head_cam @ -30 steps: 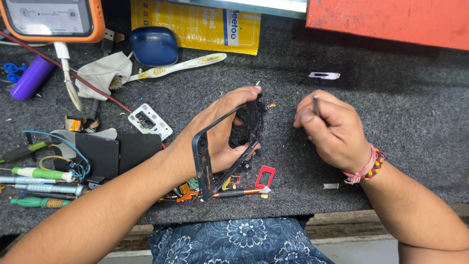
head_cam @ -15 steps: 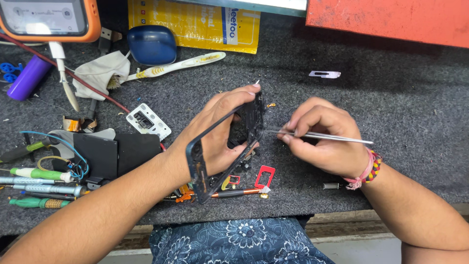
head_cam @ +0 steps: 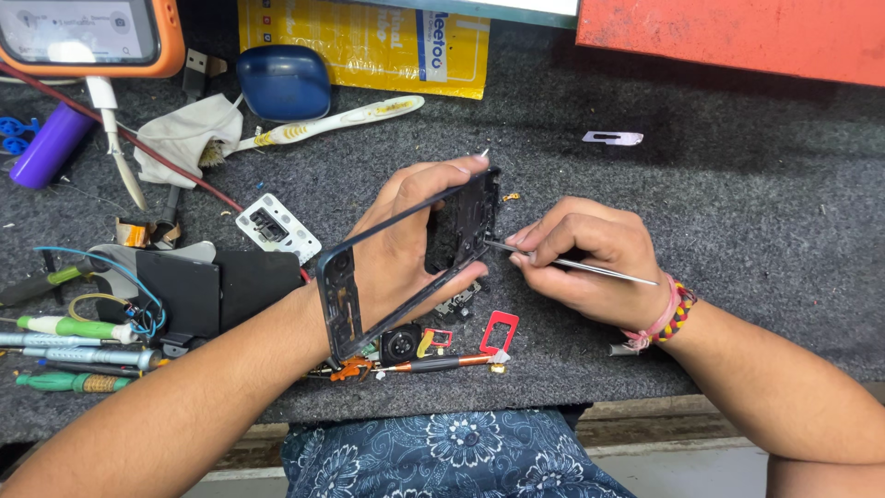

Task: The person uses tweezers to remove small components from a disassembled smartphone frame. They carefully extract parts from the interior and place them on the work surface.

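The left hand [head_cam: 406,249] grips a black phone frame [head_cam: 415,258], holding it tilted on edge just above the grey desk [head_cam: 737,212]. Just to its right, the right hand [head_cam: 590,263] pinches thin metal tweezers [head_cam: 572,265], their tips touching the frame's upper end. Farther back lies a white toothbrush [head_cam: 332,120].

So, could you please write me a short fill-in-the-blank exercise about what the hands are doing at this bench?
1. The left hand holds a black phone frame tilted on its ____.
2. The right hand pinches metal ____, tips at the frame.
3. The right wrist wears a braided ____.
4. Above the hands lies a white and yellow ____ beside a blue case.

Missing words: edge; tweezers; bracelet; toothbrush
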